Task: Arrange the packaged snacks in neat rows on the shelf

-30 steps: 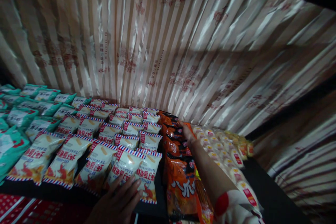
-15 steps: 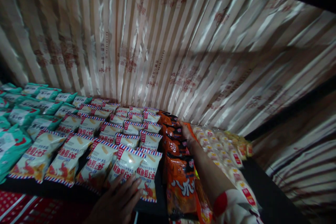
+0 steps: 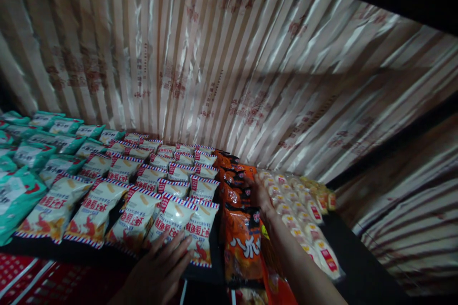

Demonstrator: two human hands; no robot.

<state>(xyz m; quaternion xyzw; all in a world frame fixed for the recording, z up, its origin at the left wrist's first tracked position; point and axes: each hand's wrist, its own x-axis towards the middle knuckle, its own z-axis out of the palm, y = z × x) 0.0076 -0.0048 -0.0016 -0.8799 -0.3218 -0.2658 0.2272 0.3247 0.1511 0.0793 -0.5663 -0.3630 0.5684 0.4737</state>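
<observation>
My left hand (image 3: 161, 267) lies flat with fingers spread on the front edge of the white snack bags (image 3: 171, 219) with red and blue striped borders. My right hand (image 3: 260, 196) reaches deep along the shelf between the row of orange snack bags (image 3: 243, 243) and the row of pale yellow packets (image 3: 304, 219). Its fingers rest against the orange bags near the back; whether they grip one is hidden. My bare right forearm (image 3: 296, 262) lies over the orange row.
Teal snack bags (image 3: 21, 162) fill the shelf's left part. A shiny striped curtain (image 3: 229, 66) hangs behind all the rows. The dark shelf edge (image 3: 361, 271) shows at the right, and a red patterned surface (image 3: 36, 286) at the lower left.
My right hand has drawn back a little toward me along the orange bags. The patterned sleeve has dropped out of view. My left hand stays on the white bags.
</observation>
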